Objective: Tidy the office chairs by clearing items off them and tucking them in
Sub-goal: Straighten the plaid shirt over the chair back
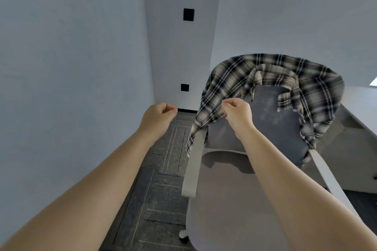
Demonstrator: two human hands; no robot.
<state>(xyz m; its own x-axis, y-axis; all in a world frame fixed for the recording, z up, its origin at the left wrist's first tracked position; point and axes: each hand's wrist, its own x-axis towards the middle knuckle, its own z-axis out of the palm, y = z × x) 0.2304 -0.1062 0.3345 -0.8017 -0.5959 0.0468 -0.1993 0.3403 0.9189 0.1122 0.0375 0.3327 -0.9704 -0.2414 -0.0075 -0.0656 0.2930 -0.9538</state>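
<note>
Office chair: grey seat, dark grey mesh backrest, pale grey armrests; stands at right of view, beside a white wall corner, seat facing the person

Plaid shirt: black, white and tan check; draped over the top of the chair's backrest, hanging down both sides, collar toward the seat side

Left hand: raised over the floor, left of the chair, fingers curled in, holding nothing, apart from the shirt

Right hand: raised in front of the backrest, fingers curled, at the shirt's left hanging edge; whether it pinches the fabric cannot be told

Floor: dark grey carpet tiles with pale line pattern

Wall: white, two black square plates on the corner column

Worktop: white, behind the chair at right
</note>
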